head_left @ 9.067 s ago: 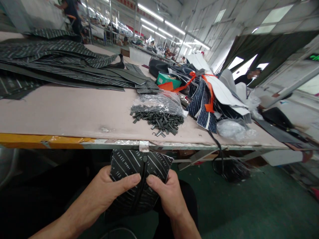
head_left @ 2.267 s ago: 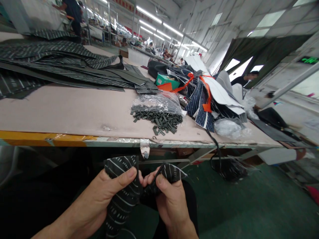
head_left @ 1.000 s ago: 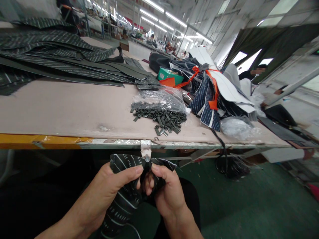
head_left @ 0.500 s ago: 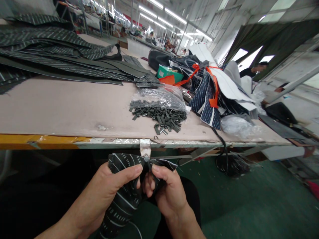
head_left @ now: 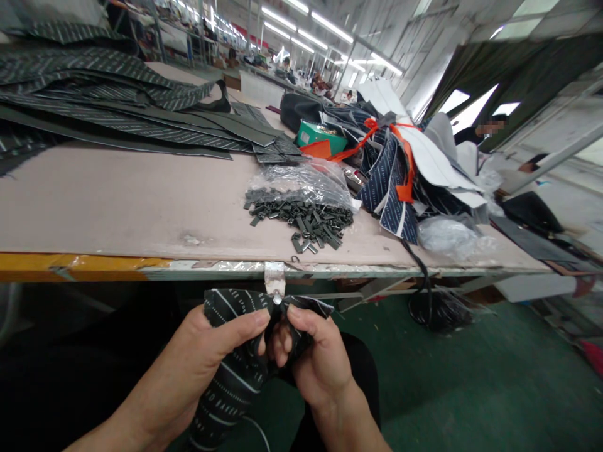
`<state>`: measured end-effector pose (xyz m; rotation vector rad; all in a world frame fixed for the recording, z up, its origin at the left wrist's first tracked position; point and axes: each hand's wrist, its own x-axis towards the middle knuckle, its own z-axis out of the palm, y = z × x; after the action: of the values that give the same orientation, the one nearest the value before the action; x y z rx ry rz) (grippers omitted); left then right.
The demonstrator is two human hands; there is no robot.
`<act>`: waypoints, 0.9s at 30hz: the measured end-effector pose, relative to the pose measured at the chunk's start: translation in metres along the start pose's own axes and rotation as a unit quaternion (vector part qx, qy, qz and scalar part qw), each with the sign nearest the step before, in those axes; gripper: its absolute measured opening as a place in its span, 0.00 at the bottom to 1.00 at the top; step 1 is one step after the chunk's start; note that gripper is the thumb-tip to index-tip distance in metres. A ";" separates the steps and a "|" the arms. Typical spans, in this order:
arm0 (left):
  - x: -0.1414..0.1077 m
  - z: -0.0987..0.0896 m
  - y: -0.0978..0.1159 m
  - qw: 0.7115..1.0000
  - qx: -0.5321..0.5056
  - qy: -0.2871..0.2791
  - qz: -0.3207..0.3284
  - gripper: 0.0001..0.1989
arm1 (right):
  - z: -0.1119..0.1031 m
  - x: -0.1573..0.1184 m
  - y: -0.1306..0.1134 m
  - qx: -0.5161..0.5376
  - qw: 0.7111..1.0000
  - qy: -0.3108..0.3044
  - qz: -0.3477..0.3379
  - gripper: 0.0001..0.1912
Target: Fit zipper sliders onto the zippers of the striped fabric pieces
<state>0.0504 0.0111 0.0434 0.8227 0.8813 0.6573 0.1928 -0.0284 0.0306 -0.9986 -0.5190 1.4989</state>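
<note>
Below the table edge, a dark fabric piece (head_left: 235, 370) printed with white stripes and lettering is stretched between my hands. My left hand (head_left: 211, 345) pinches its left part with the thumb on top. On the other side, my right hand (head_left: 320, 358) is closed on the fabric, thumb up and fingers curled underneath. The cloth gathers between my thumbs, right at a pale metal bracket (head_left: 274, 279) fixed to the table edge, with a shiny round stud at its lower end. Whether the stud goes through the fabric I cannot tell. The fabric's lower end hangs down by my lap.
On the table (head_left: 117, 207), small dark metal clips (head_left: 318, 223) spill from a clear plastic bag (head_left: 301, 182). Striped fabric strips (head_left: 117, 107) lie stacked at left. A green box (head_left: 320, 138) and navy fabric bundles (head_left: 386, 182) with an orange tie stand behind. A person (head_left: 485, 132) is at far right.
Almost nothing differs. The fabric's hanging part and its right edge have shifted very slightly; both hands keep their hold at the bracket.
</note>
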 end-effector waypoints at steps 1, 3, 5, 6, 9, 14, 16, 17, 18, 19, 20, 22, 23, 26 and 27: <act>0.000 0.000 0.000 1.000 -0.001 -0.002 0.000 0.17 | 0.000 0.000 -0.001 -0.003 1.000 -0.004 0.003 0.21; -0.001 0.000 -0.001 1.000 -0.008 -0.003 -0.001 0.17 | 0.000 0.000 -0.002 -0.007 1.000 -0.010 0.011 0.21; -0.002 0.000 0.000 1.000 -0.013 -0.001 -0.005 0.17 | -0.001 0.001 -0.002 -0.005 1.000 -0.010 0.020 0.20; -0.002 0.001 0.000 1.000 -0.014 -0.002 -0.005 0.17 | -0.002 0.002 -0.002 -0.002 1.000 -0.009 0.023 0.20; -0.002 0.001 0.002 1.000 -0.015 -0.006 0.005 0.17 | -0.004 0.004 -0.001 0.003 1.000 -0.007 0.022 0.20; 0.000 0.000 -0.001 1.000 -0.009 -0.001 -0.004 0.17 | -0.007 0.000 -0.001 -0.017 1.000 -0.021 0.005 0.20; 0.001 0.000 -0.003 1.000 -0.003 0.012 -0.010 0.17 | -0.007 -0.002 -0.002 -0.024 0.999 -0.031 -0.004 0.19; 0.001 0.000 -0.004 1.000 0.000 0.017 -0.010 0.17 | -0.007 -0.002 -0.002 -0.024 0.999 -0.032 -0.008 0.18; 0.001 -0.001 -0.005 1.000 0.003 0.017 -0.009 0.17 | -0.007 -0.002 -0.002 -0.023 0.999 -0.030 -0.010 0.18; 0.001 -0.001 -0.005 1.000 0.004 0.016 -0.008 0.17 | -0.006 -0.002 -0.002 -0.020 0.999 -0.027 -0.010 0.18; 0.002 -0.001 -0.005 1.000 0.004 0.013 -0.005 0.17 | -0.006 -0.002 -0.001 -0.014 1.000 -0.021 -0.009 0.18; 0.002 -0.001 -0.004 1.000 0.005 0.012 0.002 0.17 | -0.005 0.000 0.001 0.002 1.000 -0.005 -0.005 0.20; 0.001 -0.001 -0.003 1.000 0.006 0.012 0.005 0.17 | -0.004 0.001 0.002 0.012 1.000 0.005 -0.003 0.20; 0.001 0.000 -0.001 1.000 0.007 0.012 0.015 0.16 | -0.002 0.003 0.004 0.035 0.999 0.030 -0.001 0.21; 0.001 0.000 0.000 1.000 0.007 0.013 0.016 0.16 | -0.001 0.002 0.004 0.037 0.999 0.033 -0.003 0.21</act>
<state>0.0512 0.0115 0.0434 0.8434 0.8978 0.6923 0.1917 -0.0272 0.0256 -0.9841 -0.4155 1.4653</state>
